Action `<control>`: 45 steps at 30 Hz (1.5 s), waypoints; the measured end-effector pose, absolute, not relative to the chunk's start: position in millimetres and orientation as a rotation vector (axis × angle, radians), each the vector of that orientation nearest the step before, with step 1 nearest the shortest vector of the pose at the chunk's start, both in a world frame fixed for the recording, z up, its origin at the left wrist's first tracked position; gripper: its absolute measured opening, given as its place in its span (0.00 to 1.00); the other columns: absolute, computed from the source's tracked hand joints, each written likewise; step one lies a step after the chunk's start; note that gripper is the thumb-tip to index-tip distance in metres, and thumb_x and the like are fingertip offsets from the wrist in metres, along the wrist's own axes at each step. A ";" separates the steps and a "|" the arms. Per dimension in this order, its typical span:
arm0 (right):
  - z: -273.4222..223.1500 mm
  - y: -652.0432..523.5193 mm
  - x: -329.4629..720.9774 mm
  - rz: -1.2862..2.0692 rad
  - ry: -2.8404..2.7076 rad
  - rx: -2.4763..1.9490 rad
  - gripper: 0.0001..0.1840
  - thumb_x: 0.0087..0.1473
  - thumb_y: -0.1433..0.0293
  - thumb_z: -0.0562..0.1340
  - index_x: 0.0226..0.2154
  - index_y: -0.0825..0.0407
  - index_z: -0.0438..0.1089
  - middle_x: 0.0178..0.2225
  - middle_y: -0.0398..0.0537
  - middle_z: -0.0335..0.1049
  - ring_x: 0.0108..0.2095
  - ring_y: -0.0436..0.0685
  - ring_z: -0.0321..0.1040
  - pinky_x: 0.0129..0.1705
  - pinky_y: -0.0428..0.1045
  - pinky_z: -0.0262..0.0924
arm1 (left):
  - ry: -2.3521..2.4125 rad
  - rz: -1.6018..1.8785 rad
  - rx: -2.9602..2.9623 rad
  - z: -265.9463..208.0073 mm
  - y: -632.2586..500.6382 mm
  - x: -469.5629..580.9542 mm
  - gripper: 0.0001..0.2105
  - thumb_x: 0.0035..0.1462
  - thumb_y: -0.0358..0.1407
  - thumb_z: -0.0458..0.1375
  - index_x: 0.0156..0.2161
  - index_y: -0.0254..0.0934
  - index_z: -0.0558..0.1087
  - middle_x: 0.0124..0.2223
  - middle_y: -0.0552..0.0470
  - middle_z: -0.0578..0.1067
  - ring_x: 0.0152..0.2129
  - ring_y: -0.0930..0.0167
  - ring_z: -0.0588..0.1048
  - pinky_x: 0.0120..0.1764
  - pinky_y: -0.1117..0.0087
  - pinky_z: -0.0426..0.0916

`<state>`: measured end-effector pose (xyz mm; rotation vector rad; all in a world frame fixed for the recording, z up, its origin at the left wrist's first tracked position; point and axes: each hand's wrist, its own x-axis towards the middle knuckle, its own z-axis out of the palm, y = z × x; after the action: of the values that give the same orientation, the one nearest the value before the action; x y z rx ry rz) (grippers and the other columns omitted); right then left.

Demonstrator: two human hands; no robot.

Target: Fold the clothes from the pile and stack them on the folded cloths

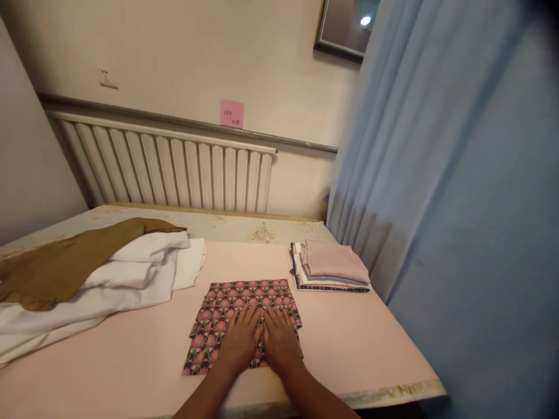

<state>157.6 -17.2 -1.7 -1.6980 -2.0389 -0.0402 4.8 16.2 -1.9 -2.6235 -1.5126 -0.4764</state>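
Note:
A folded cloth with a pink and dark floral print (pixel 248 294) lies near the front of the pink-covered table (pixel 349 343). Its layers are slightly offset at the left and right edges. My left hand (pixel 241 337) rests flat on the middle of this cloth, fingers stretched forward. Close beside it, my right hand (pixel 280 337) also lies flat on the cloth, palm down. Neither hand grips anything. Part of the cloth is hidden under my hands and forearms.
Left of the cloth lies a loose heap of white fabric (pixel 144 291) with a brown cloth (pixel 87 259) on top. At the right is a stack of folded fabrics (pixel 334 262). A blue curtain (pixel 414 174) hangs along the right side. Behind the table is a radiator (pixel 183 169).

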 end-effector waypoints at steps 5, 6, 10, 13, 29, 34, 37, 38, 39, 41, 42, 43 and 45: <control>1.3 -16.9 157.4 -0.017 -2.060 -1.717 0.23 0.62 0.68 0.54 0.58 0.48 0.65 0.61 0.47 0.62 0.63 0.59 0.54 0.65 0.58 0.44 | -1.511 -0.472 -2.650 -5.2 19.6 -6.9 0.24 0.64 0.42 0.46 0.65 0.44 0.59 0.67 0.50 0.59 0.64 0.61 0.57 0.62 0.51 0.53; 1.5 -16.7 157.3 -0.010 -2.060 -1.722 0.23 0.61 0.68 0.54 0.58 0.48 0.64 0.61 0.47 0.62 0.63 0.59 0.54 0.65 0.58 0.43 | -1.521 -0.473 -2.650 -5.5 21.0 -9.8 0.24 0.64 0.42 0.46 0.65 0.44 0.59 0.67 0.50 0.59 0.64 0.61 0.57 0.62 0.51 0.53; 0.3 -15.8 156.8 -0.032 -2.051 -1.720 0.23 0.61 0.68 0.55 0.58 0.46 0.64 0.61 0.45 0.62 0.62 0.58 0.54 0.66 0.57 0.44 | -1.526 -0.500 -2.653 -4.8 29.1 -24.0 0.25 0.65 0.46 0.44 0.64 0.44 0.60 0.66 0.50 0.61 0.64 0.61 0.57 0.61 0.52 0.55; -0.2 -15.7 156.3 -0.080 -2.054 -1.710 0.23 0.60 0.70 0.55 0.58 0.45 0.65 0.61 0.45 0.63 0.62 0.58 0.56 0.65 0.57 0.46 | -1.533 -0.494 -2.649 -4.3 35.3 -37.3 0.24 0.64 0.45 0.47 0.64 0.44 0.61 0.66 0.51 0.61 0.63 0.60 0.59 0.61 0.51 0.54; -0.4 -17.7 154.4 -0.216 -2.124 -1.729 0.27 0.58 0.75 0.54 0.59 0.46 0.63 0.61 0.43 0.62 0.62 0.56 0.55 0.65 0.57 0.49 | -1.562 -0.607 -2.670 -18.8 42.8 -59.3 0.23 0.63 0.42 0.46 0.62 0.43 0.64 0.65 0.51 0.64 0.63 0.58 0.59 0.62 0.49 0.53; -2.0 -17.2 154.1 -0.232 -2.110 -1.729 0.27 0.57 0.76 0.53 0.58 0.46 0.64 0.60 0.44 0.63 0.62 0.57 0.55 0.64 0.59 0.50 | -1.531 -0.649 -2.672 -18.4 41.7 -61.1 0.23 0.64 0.42 0.46 0.62 0.44 0.64 0.65 0.51 0.64 0.62 0.59 0.60 0.62 0.50 0.54; -2.3 -17.4 153.8 -0.244 -2.106 -1.733 0.27 0.57 0.76 0.53 0.58 0.45 0.64 0.60 0.44 0.63 0.62 0.56 0.56 0.64 0.59 0.51 | -1.518 -0.660 -2.671 -18.3 41.2 -61.9 0.23 0.63 0.43 0.46 0.62 0.44 0.64 0.65 0.51 0.64 0.63 0.59 0.59 0.62 0.50 0.54; -2.0 -17.4 153.7 -0.245 -2.108 -1.734 0.27 0.57 0.76 0.53 0.58 0.45 0.64 0.60 0.44 0.64 0.62 0.56 0.56 0.64 0.58 0.51 | -1.517 -0.659 -2.672 -18.3 41.0 -62.2 0.23 0.63 0.43 0.46 0.62 0.44 0.64 0.65 0.51 0.63 0.63 0.59 0.59 0.63 0.51 0.53; -1.5 -17.4 153.5 -0.244 -2.111 -1.733 0.27 0.57 0.76 0.53 0.58 0.46 0.65 0.60 0.44 0.64 0.62 0.56 0.57 0.64 0.58 0.51 | -1.520 -0.657 -2.672 -18.2 40.9 -62.4 0.23 0.63 0.43 0.46 0.62 0.44 0.64 0.65 0.52 0.64 0.63 0.60 0.59 0.63 0.51 0.53; -0.2 -17.5 153.1 -0.236 -2.114 -1.734 0.27 0.57 0.76 0.54 0.58 0.46 0.65 0.59 0.44 0.64 0.61 0.56 0.57 0.64 0.58 0.51 | -1.523 -0.657 -2.671 -17.9 40.7 -62.7 0.23 0.63 0.43 0.46 0.62 0.45 0.64 0.65 0.52 0.64 0.63 0.60 0.59 0.63 0.51 0.53; 0.4 -17.5 152.9 -0.229 -2.112 -1.735 0.27 0.57 0.76 0.54 0.57 0.46 0.65 0.59 0.44 0.64 0.61 0.56 0.57 0.64 0.58 0.51 | -1.518 -0.660 -2.669 -17.7 40.5 -62.8 0.23 0.63 0.43 0.46 0.62 0.45 0.64 0.65 0.52 0.64 0.63 0.60 0.59 0.63 0.51 0.53; 1.0 -17.5 152.7 -0.220 -2.110 -1.734 0.27 0.57 0.76 0.53 0.57 0.47 0.65 0.60 0.44 0.64 0.61 0.56 0.57 0.64 0.58 0.51 | -1.511 -0.666 -2.667 -17.4 40.4 -62.9 0.23 0.63 0.43 0.46 0.62 0.44 0.64 0.65 0.52 0.64 0.63 0.60 0.59 0.63 0.51 0.53; 1.8 -17.4 152.3 -0.201 -2.105 -1.732 0.27 0.56 0.76 0.53 0.57 0.47 0.65 0.60 0.43 0.64 0.61 0.57 0.57 0.65 0.58 0.50 | -1.497 -0.668 -2.664 -16.8 40.1 -63.1 0.23 0.64 0.42 0.46 0.62 0.44 0.65 0.65 0.52 0.64 0.62 0.59 0.59 0.63 0.51 0.53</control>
<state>152.3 -17.4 1.8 -1.7323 -2.1051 -0.2008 -63.1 40.1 -16.8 -2.6640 -1.4965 -0.6681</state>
